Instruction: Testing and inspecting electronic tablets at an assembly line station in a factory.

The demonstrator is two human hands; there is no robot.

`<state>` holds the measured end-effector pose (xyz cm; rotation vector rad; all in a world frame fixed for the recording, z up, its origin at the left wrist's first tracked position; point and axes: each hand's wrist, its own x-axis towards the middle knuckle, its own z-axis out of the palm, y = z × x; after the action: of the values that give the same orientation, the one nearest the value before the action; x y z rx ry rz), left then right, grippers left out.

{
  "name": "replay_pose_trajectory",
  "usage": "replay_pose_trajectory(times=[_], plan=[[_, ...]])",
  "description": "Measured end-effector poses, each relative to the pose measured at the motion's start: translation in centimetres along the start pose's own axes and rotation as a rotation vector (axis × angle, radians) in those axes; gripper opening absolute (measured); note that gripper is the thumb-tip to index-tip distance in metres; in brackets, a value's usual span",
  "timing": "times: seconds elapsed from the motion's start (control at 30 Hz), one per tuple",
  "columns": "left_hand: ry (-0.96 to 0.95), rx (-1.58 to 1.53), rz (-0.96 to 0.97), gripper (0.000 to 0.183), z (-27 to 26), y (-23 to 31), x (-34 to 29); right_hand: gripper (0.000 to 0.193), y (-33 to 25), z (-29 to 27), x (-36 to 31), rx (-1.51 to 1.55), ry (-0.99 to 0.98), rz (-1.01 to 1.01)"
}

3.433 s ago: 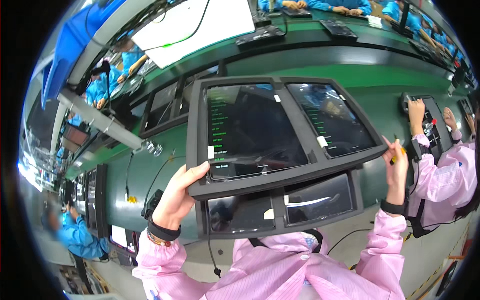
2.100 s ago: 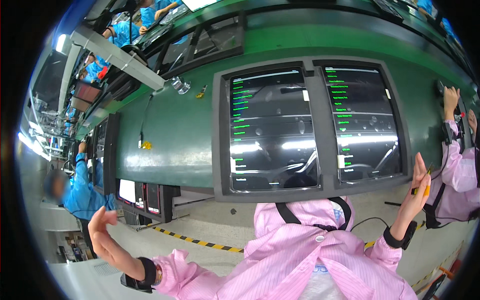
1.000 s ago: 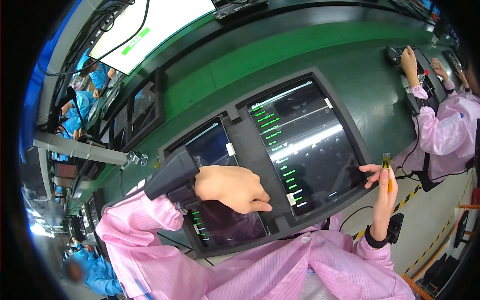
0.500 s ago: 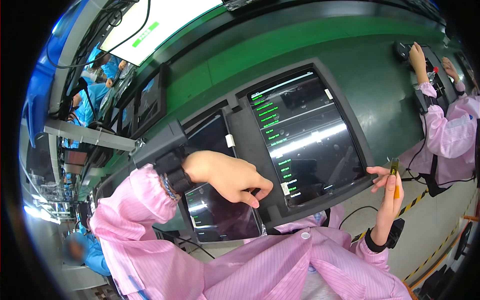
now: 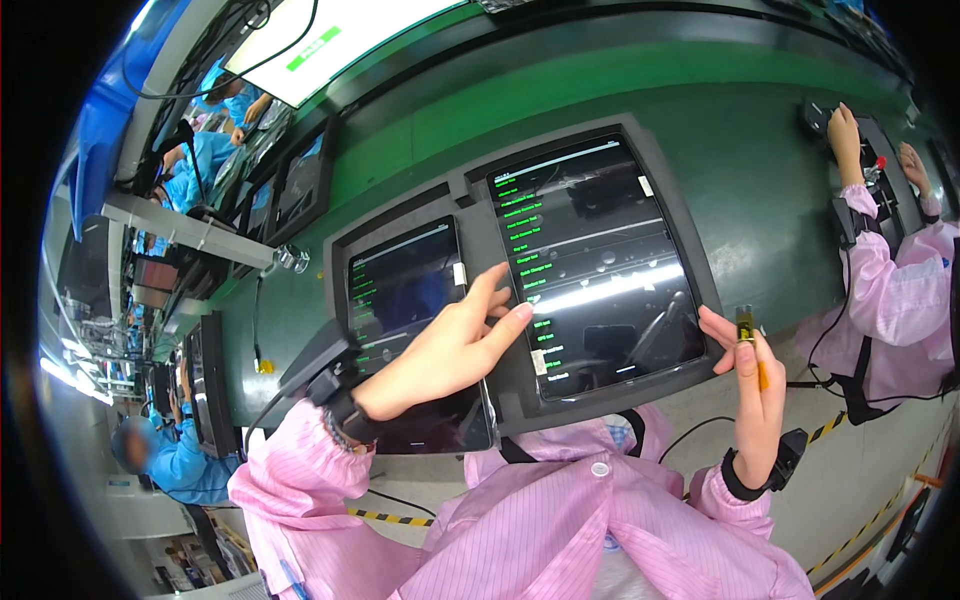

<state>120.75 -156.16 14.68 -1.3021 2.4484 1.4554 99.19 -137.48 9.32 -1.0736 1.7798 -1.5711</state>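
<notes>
Two dark tablets lie side by side in a black foam tray, the right tablet (image 5: 610,280) and the left tablet (image 5: 405,290), both showing green lines of text. My left hand (image 5: 455,345) reaches over the left tablet with its fingers apart and nothing in them. Its fingertips are at the left edge of the right tablet; whether they touch the glass I cannot tell. My right hand (image 5: 757,385) is closed on a slim yellow tool (image 5: 745,325) with a dark band, held upright. Its outstretched index finger is against the right rim of the foam tray (image 5: 715,290).
A green-topped bench (image 5: 760,170) lies under the tray. A lit monitor (image 5: 330,40) stands at the far left. A metal arm (image 5: 190,230) juts in from the left. At right, a co-worker in a pink sleeve (image 5: 890,265) handles a dark device.
My left hand has uncurled, its fingers spreading and moving up toward the right tablet's edge. More of the left tablet's upper screen shows. My right hand keeps hold of the yellow tool.
</notes>
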Motion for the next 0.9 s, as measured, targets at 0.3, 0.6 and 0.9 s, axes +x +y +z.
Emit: replay_pose_trajectory(times=[0.3, 0.6, 0.9], plan=[[0.073, -0.945, -0.298, 0.035, -0.8, -1.2, 2.2, 0.037, 1.3, -0.7, -0.2, 0.173, -0.021, -0.041], [0.12, -1.004, -0.17, 0.039, 0.8, 0.7, 2.7, 0.039, 1.7, -0.9, -1.2, 0.259, -0.029, -0.039], [0.258, -1.096, -0.012, 0.031, 3.3, 0.6, 3.6, 0.044, 2.6, -1.5, -3.9, 0.263, 0.019, -0.034]])
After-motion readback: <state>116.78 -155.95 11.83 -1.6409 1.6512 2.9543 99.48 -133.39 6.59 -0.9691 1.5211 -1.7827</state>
